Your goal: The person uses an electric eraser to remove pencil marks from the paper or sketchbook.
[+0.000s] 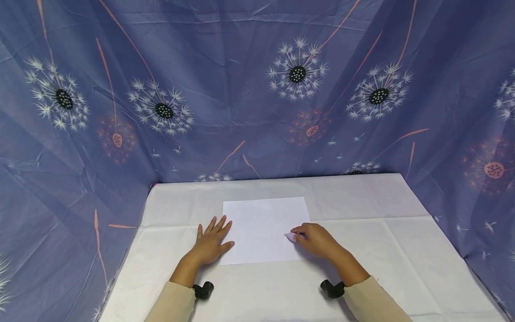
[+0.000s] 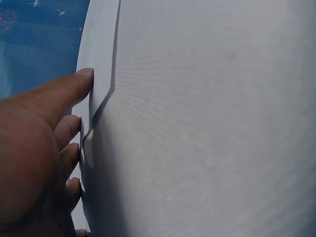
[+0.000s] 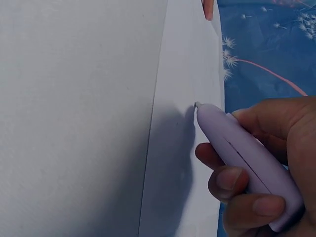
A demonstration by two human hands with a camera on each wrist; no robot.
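A blank white sheet of paper lies flat on the cloth-covered table. My left hand rests with spread fingers on its left edge; in the left wrist view the thumb presses near the paper's border. The right hand grips a thick, pen-shaped lilac tool with a narrow pale tip and a dark slit along its side. That tip is right at the paper's surface, on the right part of the sheet. Fingers curl round the tool's body, and the palm hides its rear end.
A white cloth with fold creases covers the table. Behind and at both sides hangs a blue curtain with dandelion prints. Black wrist-worn devices sit below both hands, beside beige sleeves.
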